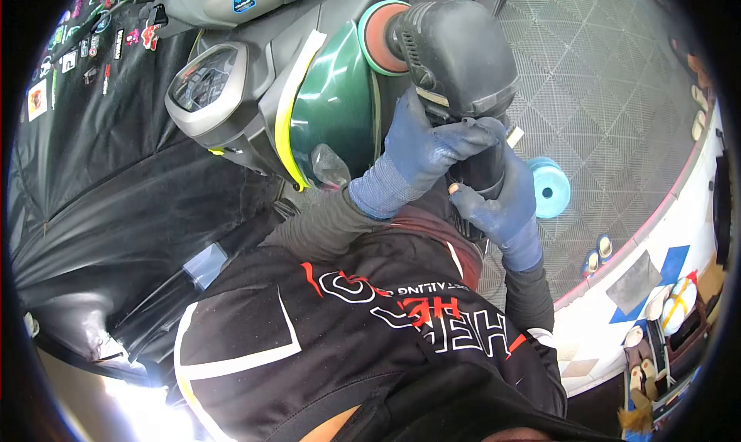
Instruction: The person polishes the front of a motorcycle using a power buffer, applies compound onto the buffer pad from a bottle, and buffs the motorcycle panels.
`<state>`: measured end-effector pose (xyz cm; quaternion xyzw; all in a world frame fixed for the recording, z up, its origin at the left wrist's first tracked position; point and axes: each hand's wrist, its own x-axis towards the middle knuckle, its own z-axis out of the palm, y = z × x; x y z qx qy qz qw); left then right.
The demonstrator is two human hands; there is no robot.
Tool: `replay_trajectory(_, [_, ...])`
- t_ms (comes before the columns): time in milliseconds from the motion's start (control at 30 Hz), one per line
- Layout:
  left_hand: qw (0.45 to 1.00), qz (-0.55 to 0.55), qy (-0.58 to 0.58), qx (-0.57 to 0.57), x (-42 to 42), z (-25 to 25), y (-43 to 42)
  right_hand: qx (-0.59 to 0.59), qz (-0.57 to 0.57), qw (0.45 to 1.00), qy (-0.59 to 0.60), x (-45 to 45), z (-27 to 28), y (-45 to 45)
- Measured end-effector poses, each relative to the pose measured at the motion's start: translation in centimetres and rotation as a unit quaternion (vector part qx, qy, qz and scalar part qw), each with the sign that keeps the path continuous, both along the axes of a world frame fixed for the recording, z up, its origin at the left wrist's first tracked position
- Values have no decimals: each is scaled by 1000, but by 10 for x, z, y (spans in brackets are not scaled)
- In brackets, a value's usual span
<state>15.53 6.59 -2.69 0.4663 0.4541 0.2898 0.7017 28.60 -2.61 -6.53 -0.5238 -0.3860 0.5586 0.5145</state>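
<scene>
A black power polisher with a round orange-red and teal pad [381,38] is in both my gloved hands. The pad's edge lies at the top of a glossy dark green panel [337,102] with a yellow-green strip [290,126]. My left hand [421,153], in a blue glove, is closed on the polisher body [463,52] below its large dark head. Lower down and to the right, my right hand [505,203] wraps round the polisher's handle, with one bare fingertip showing through the glove.
Grey vehicle bodywork with a headlight [207,79] stands at the upper left. Black sheeting with stickers [85,133] hangs at the left. A light-blue round object [549,188] sits on the patterned floor [610,95]. Slippers [598,255] and shelves [671,349] are at the right.
</scene>
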Motion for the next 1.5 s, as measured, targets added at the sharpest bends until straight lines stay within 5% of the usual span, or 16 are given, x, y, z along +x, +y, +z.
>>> replay_trajectory(200, [996, -30, 78, -5, -14, -4, -25, 22, -34, 998, 42, -21, -18, -32])
replay_trajectory(367, [985, -84, 151, 25, -50, -36, -57, -76, -19, 985, 151, -50, -32, -66])
replay_trajectory(433, [963, -107, 194, 154, -55, -36, -64, -78, -40, 982, 166, -71, -57, -84])
replay_trajectory(567, [993, -91, 78, -7, -72, -45, -78, -4, -50, 993, 109, -97, -78, -100])
replay_trajectory(633, [987, -134, 81, 44, -85, -54, -80, -17, -47, 998, 48, -113, -90, -108])
replay_trajectory(833, [925, -213, 205, 240, -82, -43, -59, 14, -84, 989, 124, -117, -81, -94])
replay_trajectory(900, [961, -201, 167, 92, -65, -25, -47, 20, -79, 990, 114, -107, -71, -80])
replay_trajectory(1033, [954, -112, 198, 198, -65, -34, -47, 60, -113, 982, 142, -107, -62, -68])
replay_trajectory(1133, [954, -198, 169, 150, -77, -37, -55, 50, -131, 976, 170, -134, -87, -84])
replay_trajectory(1500, [954, -234, 183, 30, -144, -75, -92, -19, -183, 954, 234, -214, -102, -140])
